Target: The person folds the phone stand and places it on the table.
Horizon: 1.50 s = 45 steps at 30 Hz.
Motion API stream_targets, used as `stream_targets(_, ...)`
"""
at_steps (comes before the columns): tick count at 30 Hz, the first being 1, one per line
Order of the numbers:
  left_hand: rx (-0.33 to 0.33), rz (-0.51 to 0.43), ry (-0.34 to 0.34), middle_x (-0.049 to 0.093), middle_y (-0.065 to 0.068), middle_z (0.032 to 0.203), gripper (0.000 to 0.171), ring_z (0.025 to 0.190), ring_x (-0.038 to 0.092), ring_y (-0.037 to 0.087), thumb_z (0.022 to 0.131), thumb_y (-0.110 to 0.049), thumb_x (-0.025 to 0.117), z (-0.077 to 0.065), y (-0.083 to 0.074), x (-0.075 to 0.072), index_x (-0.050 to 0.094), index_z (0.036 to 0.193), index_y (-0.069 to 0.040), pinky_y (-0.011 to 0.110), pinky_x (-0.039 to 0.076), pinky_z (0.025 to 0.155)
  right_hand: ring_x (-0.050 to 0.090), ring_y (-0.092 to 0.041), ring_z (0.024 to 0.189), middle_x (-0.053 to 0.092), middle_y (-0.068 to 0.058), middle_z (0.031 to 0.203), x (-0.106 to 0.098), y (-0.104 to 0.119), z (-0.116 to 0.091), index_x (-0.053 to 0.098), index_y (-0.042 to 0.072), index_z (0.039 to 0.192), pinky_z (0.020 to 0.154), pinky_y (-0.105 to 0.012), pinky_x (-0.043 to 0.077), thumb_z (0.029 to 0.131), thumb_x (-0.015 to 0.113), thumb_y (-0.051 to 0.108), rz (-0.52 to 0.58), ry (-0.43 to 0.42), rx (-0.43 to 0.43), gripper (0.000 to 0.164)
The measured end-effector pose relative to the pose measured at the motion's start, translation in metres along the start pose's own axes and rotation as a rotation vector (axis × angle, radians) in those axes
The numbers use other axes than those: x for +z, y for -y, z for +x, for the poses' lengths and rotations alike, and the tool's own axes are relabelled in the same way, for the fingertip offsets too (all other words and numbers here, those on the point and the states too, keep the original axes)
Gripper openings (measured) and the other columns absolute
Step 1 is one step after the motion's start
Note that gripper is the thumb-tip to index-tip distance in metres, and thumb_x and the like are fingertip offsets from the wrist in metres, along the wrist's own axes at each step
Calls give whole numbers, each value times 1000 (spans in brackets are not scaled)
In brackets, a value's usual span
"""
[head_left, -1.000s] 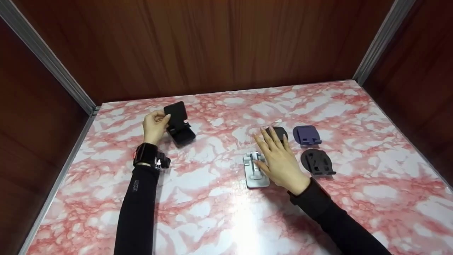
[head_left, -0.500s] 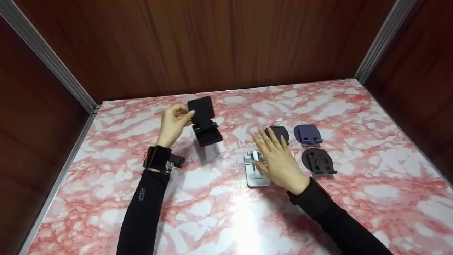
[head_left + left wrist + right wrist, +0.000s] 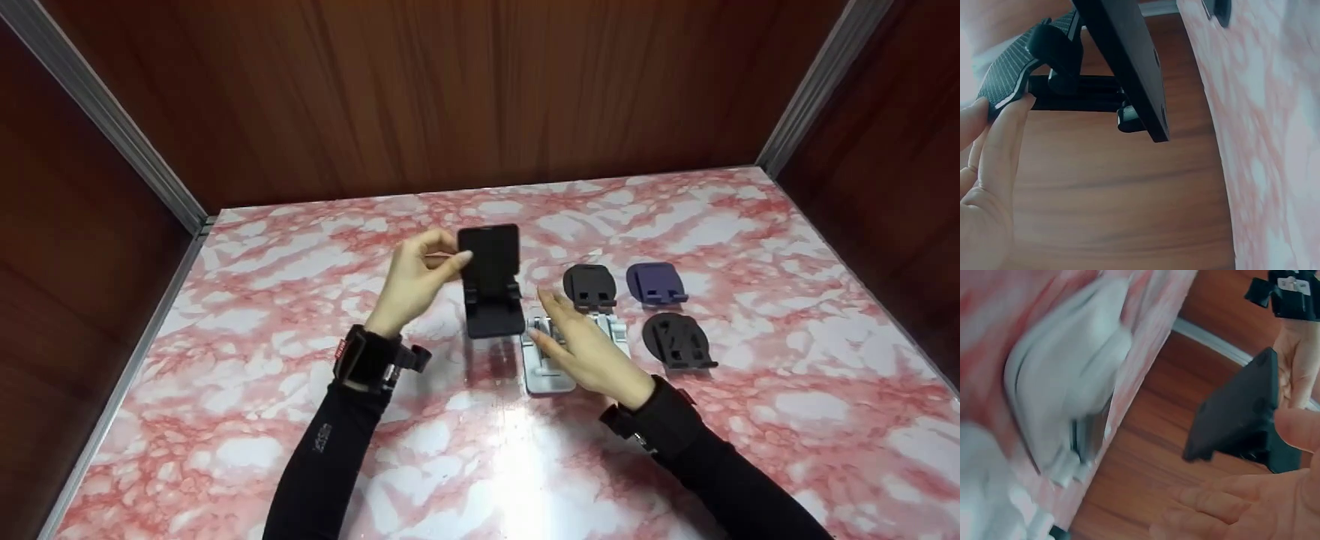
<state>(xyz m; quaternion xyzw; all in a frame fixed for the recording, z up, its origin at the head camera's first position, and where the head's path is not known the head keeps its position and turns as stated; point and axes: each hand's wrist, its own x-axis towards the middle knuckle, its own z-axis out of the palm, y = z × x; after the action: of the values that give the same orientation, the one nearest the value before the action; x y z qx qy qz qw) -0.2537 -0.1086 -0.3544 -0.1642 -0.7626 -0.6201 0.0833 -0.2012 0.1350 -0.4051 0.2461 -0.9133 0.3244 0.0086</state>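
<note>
My left hand [image 3: 412,283] pinches the side edge of the upper plate of an unfolded black phone stand [image 3: 491,259]. The stand hangs above the table with its flat base downward; the left wrist view shows thumb and fingers on the stand's ribbed plate [image 3: 1008,73]. Fingers extended, my right hand [image 3: 592,352] hovers just right of the base. In the right wrist view the base [image 3: 1235,408] is close to my right thumb, and whether they touch I cannot tell. Under my right hand lie two folded white phone stands [image 3: 550,381], partly hidden by it.
Right of the white stands, a folded dark stand [image 3: 590,283], a purple stand [image 3: 658,280] and another dark stand [image 3: 679,341] lie on the red-and-white marbled table [image 3: 225,375]. Brown wood-look panels [image 3: 480,97] enclose the table at the back and sides.
My left hand has lifted the black phone stand off the left of the table and carried it right, beside my right hand. My right hand has turned slightly on edge, uncovering more of the stands.
</note>
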Motion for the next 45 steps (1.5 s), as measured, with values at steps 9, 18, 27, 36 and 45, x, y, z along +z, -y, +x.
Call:
stream_targets(9,42,1,17,64,11,85,16,75,67,16,83,-9,68,-13,-13,16,60,86,4,28,58,68,54,-24,119,44,-20,139,-4,-4,5,20,2,146,104,-40,41,95,50,33,657,185,127,67)
stream_targets(18,129,107,-56,68,9,88,18,83,68,16,83,-19,69,-19,-10,21,62,87,-3,25,57,71,63,-20,107,62,-15,120,-1,-4,5,9,1,147,98,-35,46,92,51,1,1377,244,237,70)
stream_targets(27,278,155,-103,64,7,105,30,103,62,13,84,-22,67,-18,-7,22,58,107,-4,25,52,89,63,-19,107,58,-16,127,-4,0,3,8,-1,147,97,-32,47,93,50,0,1420,228,255,68)
stream_targets(36,184,25,66,65,17,112,39,108,62,22,83,-6,67,-23,-20,24,57,120,1,33,51,93,61,-17,111,56,-16,130,-2,3,1,7,-1,147,101,-34,44,94,49,3,1414,263,240,67)
stream_targets(45,212,68,54,69,18,101,34,97,66,22,81,-4,68,-28,-29,22,60,113,5,32,54,88,64,-17,104,64,-12,118,2,6,-1,4,-5,146,95,-30,48,93,49,1,1419,258,264,70)
